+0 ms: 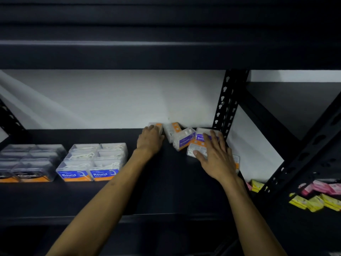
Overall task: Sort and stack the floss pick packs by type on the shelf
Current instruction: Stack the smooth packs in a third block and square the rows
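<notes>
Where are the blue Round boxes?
The clear plastic blue-labelled Round packs sit stacked at the black shelf's left front, beside the dark-labelled clear packs, left of the left hand.

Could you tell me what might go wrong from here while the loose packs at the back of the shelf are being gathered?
1. The Smooth packs lie jumbled and tilted against each other; dragging them with the right hand could topple some.
2. A pack sits near the shelf's right end, by the upright post, and might be pushed off.
3. The left hand covers a back pack whose label is unreadable, so mis-sorting beside the Round stack is possible.
</notes>
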Demonstrator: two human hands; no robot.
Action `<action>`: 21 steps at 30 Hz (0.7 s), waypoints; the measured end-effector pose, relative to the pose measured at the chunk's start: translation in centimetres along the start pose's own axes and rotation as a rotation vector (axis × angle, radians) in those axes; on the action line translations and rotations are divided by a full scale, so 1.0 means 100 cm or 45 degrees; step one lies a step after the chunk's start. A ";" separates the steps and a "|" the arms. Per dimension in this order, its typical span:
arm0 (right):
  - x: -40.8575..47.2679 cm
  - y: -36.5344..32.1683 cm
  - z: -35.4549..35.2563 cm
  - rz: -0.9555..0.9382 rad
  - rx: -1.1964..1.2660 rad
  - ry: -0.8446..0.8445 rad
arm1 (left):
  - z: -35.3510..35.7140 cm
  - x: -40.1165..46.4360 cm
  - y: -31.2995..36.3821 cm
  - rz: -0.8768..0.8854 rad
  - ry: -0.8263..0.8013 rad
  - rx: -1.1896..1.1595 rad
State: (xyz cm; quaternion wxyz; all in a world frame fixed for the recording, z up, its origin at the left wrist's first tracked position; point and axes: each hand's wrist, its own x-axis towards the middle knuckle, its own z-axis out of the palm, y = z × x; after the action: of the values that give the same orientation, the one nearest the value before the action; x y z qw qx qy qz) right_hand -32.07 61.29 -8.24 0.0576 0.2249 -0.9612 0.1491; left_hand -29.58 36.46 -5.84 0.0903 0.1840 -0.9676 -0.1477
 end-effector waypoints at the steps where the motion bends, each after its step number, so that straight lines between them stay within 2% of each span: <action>1: 0.000 0.000 0.000 0.006 0.001 0.002 | 0.002 -0.005 0.002 -0.009 0.068 0.024; 5: -0.002 -0.001 0.002 0.002 -0.027 0.043 | 0.008 -0.030 0.005 -0.014 0.282 -0.023; 10: 0.002 0.001 0.001 -0.014 -0.004 0.074 | 0.017 -0.066 -0.006 0.117 0.369 -0.045; 14: -0.009 -0.003 0.001 -0.101 0.123 0.403 | 0.032 -0.096 -0.024 0.208 0.391 -0.267; 17: -0.026 -0.020 0.004 -0.258 0.240 0.615 | 0.034 -0.108 -0.031 0.268 0.310 -0.340; 19: -0.036 -0.036 0.006 -0.407 0.333 0.588 | 0.031 -0.114 -0.032 0.328 0.251 -0.388; 21: -0.042 -0.050 0.009 -0.543 0.394 0.452 | 0.025 -0.122 -0.029 0.358 0.241 -0.499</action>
State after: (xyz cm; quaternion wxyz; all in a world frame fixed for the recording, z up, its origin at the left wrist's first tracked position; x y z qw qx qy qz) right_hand -26.07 58.50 -8.54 0.2194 0.3981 -0.8332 0.3150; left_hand -18.01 39.23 -10.58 0.2339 0.0396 -0.9239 -0.3003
